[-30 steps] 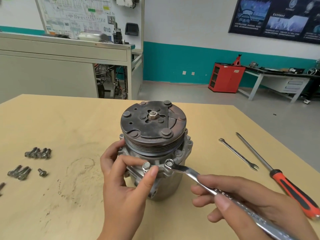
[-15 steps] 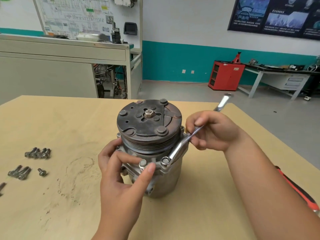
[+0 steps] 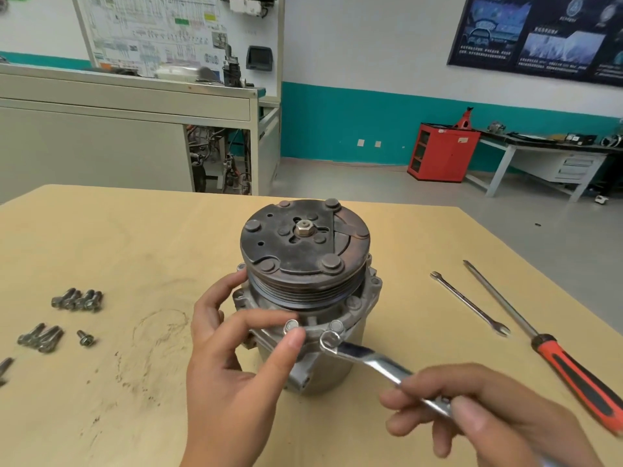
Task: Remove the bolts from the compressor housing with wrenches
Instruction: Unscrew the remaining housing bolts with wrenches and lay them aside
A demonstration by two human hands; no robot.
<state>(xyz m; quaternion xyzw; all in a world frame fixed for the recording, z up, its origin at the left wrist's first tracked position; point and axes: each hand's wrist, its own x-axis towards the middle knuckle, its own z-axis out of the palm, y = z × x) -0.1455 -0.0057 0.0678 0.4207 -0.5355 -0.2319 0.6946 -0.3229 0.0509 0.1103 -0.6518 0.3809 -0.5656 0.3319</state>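
Standing upright near the middle of the wooden table (image 3: 135,247), the compressor housing (image 3: 323,365) has its dark pulley (image 3: 303,251) on top. Your left hand (image 3: 236,365) is at its front left side. The thumb and index finger are curled and pinch the head of a bolt (image 3: 291,325) that stands up from the front flange. The other fingers lie against the housing just under the pulley.

Your right hand (image 3: 488,409) is lower, at the right, with its fingers curled around the handle of the ring wrench (image 3: 367,357) and the thumb laid on top. The wrench goes up and to the left. Its ring end sits on the flange just beside the pinched bolt; what is inside the ring I cannot tell clearly.

At the left of the table lie loose bolts (image 3: 77,299) in two small groups, with one short screw (image 3: 86,338) near them. At the right, well apart from the housing, a thin wrench (image 3: 468,303) lies beside a screwdriver (image 3: 573,369) with a red and black handle.
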